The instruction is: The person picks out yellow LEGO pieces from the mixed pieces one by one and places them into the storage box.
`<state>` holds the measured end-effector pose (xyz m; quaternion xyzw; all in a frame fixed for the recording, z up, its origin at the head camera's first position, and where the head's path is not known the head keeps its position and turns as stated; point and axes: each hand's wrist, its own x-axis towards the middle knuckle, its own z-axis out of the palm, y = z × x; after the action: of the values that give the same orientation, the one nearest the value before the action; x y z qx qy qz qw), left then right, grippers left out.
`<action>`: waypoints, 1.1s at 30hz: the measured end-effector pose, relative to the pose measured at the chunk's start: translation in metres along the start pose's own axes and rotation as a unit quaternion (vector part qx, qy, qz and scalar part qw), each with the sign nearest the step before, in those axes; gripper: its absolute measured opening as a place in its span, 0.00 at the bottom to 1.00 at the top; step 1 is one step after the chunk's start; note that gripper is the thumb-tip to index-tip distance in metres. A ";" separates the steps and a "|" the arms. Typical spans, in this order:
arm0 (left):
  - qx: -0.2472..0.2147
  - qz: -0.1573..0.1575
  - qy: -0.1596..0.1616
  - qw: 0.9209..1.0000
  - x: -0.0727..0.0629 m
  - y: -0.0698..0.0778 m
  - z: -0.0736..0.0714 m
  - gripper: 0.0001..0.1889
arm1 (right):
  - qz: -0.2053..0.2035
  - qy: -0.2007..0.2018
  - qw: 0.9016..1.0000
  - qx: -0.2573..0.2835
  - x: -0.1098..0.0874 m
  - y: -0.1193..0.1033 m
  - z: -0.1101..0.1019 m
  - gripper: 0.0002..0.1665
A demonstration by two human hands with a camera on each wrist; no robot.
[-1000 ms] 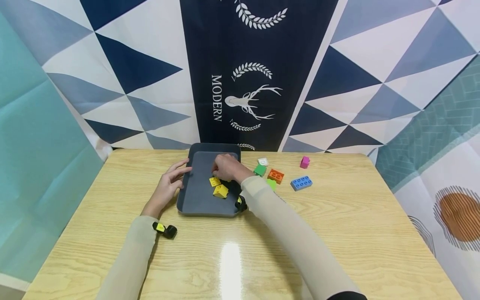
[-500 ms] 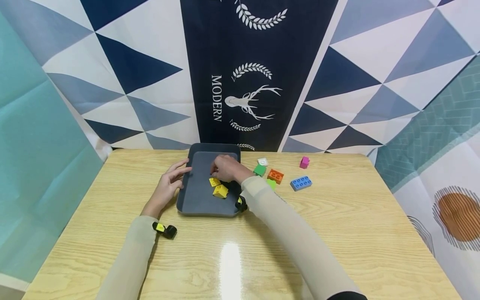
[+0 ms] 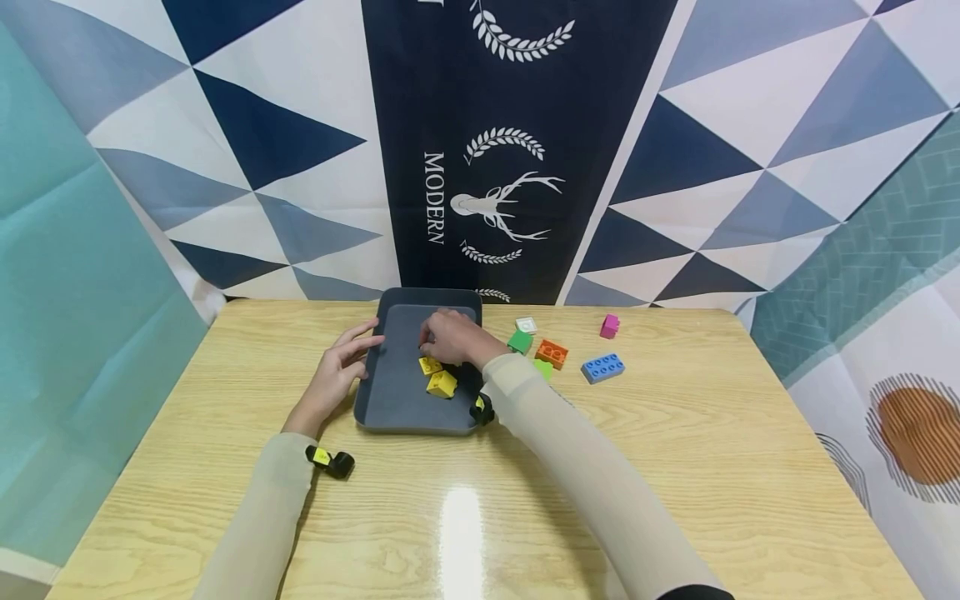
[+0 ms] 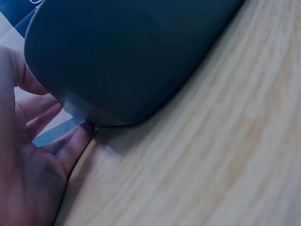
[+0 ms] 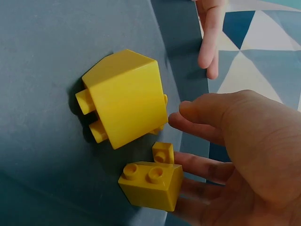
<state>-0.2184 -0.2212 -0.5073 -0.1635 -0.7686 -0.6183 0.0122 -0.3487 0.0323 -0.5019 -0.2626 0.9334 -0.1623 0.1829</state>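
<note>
A dark grey tray [image 3: 397,400] lies near the table's far edge. My left hand [image 3: 337,373] is at its left side, with fairly straight fingers touching the rim; the left wrist view shows fingers [image 4: 70,146] against the tray's outer wall. Inside the tray reaches my right hand [image 3: 453,335]. In the right wrist view its thumb and index fingertips are close together, and its other fingers extend beside a two-stud yellow brick [image 5: 155,186] and a small yellow piece [image 5: 163,153]. A larger yellow brick with a sloped face [image 5: 127,99] lies nearby on the tray floor. No brick shows between thumb and index.
Right of the tray are a white piece [image 3: 526,325], a green brick [image 3: 520,342], an orange brick [image 3: 552,353] and a lime brick [image 3: 543,368], partly behind the right sleeve. Farther right lie a blue brick [image 3: 602,367] and a magenta brick [image 3: 610,326]. A patterned cloth [image 3: 315,217] hangs behind the table.
</note>
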 end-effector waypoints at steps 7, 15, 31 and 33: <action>0.000 0.002 -0.003 1.000 0.000 -0.001 -0.001 0.30 | 0.014 0.030 0.999 -0.013 -0.054 -0.048 -0.032 0.20; 0.004 0.005 -0.003 1.000 -0.001 -0.002 -0.001 0.30 | 0.014 0.109 0.992 -0.057 -0.079 -0.075 -0.045 0.36; 0.003 0.002 -0.005 1.000 -0.001 0.001 0.000 0.30 | -0.006 0.178 0.979 -0.097 -0.088 -0.079 -0.056 0.47; 0.003 -0.001 -0.005 1.000 0.000 0.001 0.000 0.30 | -0.007 0.177 0.979 -0.098 -0.091 -0.077 -0.056 0.46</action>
<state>-0.2175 -0.2206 -0.5062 -0.1658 -0.7709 -0.6149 0.0089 -0.2671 0.0313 -0.3985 -0.2534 0.9604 -0.1150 -0.0129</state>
